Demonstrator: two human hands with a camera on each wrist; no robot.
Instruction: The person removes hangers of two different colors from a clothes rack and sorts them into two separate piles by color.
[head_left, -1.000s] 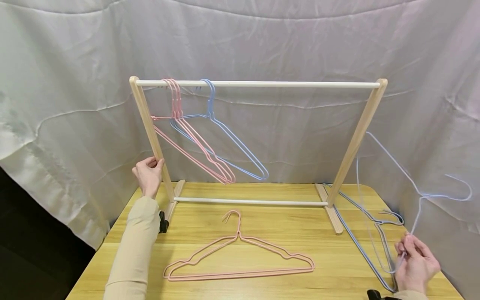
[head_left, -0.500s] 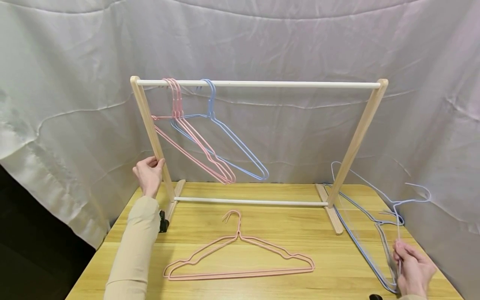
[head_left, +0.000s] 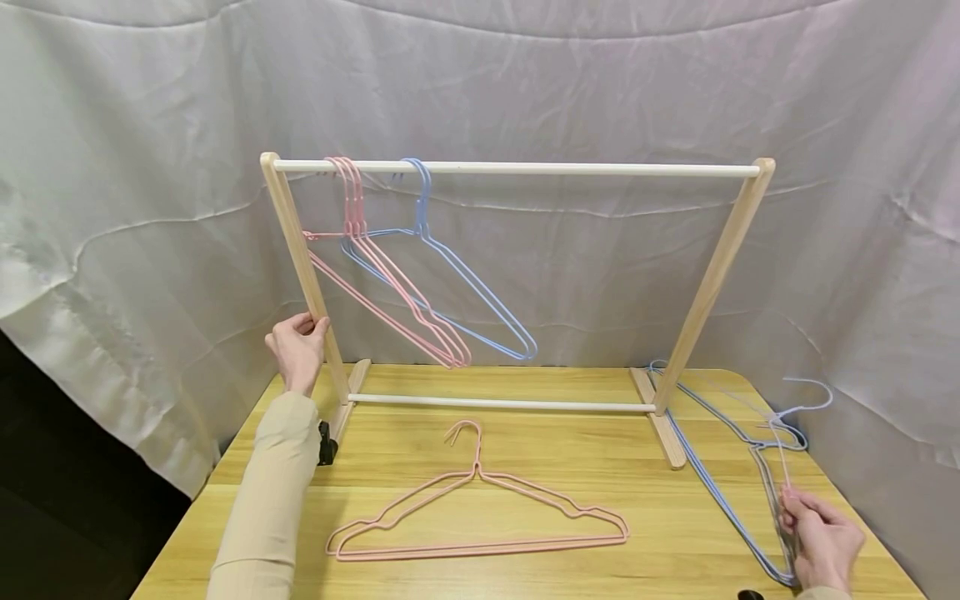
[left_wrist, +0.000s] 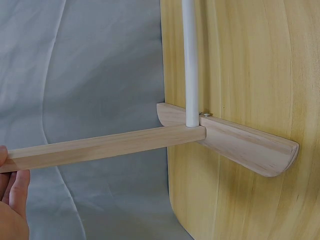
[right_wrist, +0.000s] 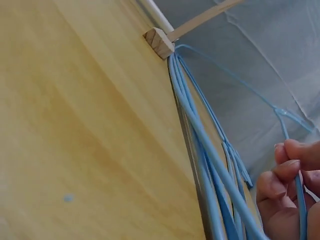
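My left hand [head_left: 296, 354] pinches the left upright [head_left: 300, 258] of a wooden clothes rack, its fingers partly cut off at the left wrist view's edge [left_wrist: 12, 205]. At the right, my right hand [head_left: 821, 533] pinches one arm of a light blue wire hanger [right_wrist: 281, 111], whose hook points right. This hanger lies close over other blue hangers [head_left: 712, 409] on the table and overlaps them in the head view. Three pink hangers [head_left: 354, 196] and two blue ones [head_left: 422, 196] hang towards the left of the white rail [head_left: 585, 169].
Two pink hangers [head_left: 477, 479] lie nearly stacked on the wooden table [head_left: 525, 450] in front of the rack. A lower white bar [head_left: 502, 403] joins the rack's feet, and the right foot [head_left: 663, 429] is beside the blue hangers. Grey curtain [head_left: 600, 92] surrounds the back.
My right hand has lowered the blue hanger and turned it leftward, down from beside the rack's right upright to the other blue hangers. My left hand keeps its place on the left upright.
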